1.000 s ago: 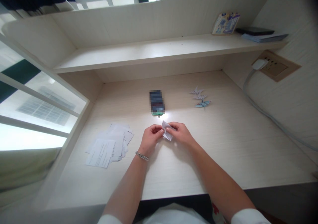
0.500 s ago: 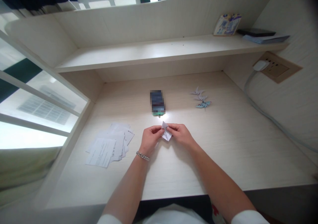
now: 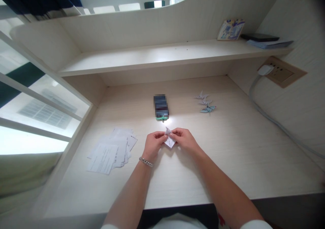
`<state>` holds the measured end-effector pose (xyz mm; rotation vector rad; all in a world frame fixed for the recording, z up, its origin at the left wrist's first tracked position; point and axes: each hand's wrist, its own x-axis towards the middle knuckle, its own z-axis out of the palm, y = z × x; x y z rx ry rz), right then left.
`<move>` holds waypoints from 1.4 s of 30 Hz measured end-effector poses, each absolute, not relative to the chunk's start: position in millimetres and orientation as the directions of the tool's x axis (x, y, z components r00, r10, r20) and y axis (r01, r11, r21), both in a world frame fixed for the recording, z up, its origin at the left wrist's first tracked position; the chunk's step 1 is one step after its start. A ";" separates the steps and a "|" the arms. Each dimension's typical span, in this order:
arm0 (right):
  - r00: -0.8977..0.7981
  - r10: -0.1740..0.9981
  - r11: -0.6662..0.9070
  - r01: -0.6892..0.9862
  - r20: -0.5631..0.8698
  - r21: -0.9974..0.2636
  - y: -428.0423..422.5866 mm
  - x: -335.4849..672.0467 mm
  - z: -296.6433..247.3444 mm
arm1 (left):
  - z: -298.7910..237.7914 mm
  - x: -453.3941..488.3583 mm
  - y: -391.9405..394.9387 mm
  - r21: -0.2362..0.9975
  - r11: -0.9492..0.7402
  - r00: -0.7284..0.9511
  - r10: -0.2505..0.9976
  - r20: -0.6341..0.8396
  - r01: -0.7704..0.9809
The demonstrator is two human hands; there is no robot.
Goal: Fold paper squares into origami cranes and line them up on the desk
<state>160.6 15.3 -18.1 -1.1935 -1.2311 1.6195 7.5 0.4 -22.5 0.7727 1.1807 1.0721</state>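
A small folded white paper [image 3: 170,142] is pinched between both hands over the middle of the desk. My left hand [image 3: 153,144] is closed on its left edge, thumb on top. From the other side, my right hand [image 3: 185,139] grips the right edge with thumb and fingers. The paper has a diamond shape, with a point at the bottom and a narrow tip at the top that looks bent. Just beyond it lies a phone [image 3: 160,106], its screen blurred, with a bright light at its near end.
Loose printed paper sheets [image 3: 103,158] lie in a pile at the left. Three folded paper cranes, one a bluish crane [image 3: 208,109], rest at the back right. A shelf [image 3: 142,58] spans the back. A cable [image 3: 274,120] runs down the right wall from a socket [image 3: 284,74].
The paper's upper tip, straight before, now looks folded over. Both hands keep their hold on the paper. The whole view has shifted slightly.
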 end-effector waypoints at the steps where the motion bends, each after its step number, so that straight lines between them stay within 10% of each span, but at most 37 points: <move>1: -0.267 0.934 -0.255 -0.038 -0.236 -0.966 15.3 160.4 -18.6 | -22.1 7.8 0.3 0.909 0.333 0.038 0.942 -0.334 -0.251; 29: -0.261 0.950 -0.151 0.097 -0.172 -0.984 15.5 176.9 -5.2 | -13.7 -1.0 -4.6 0.921 0.387 0.320 0.867 -0.382 0.048; 42: -0.177 0.963 -0.222 -0.091 -0.204 -0.971 15.1 172.8 -2.4 | -11.9 -0.9 -5.0 0.916 0.397 0.317 0.863 -0.393 0.055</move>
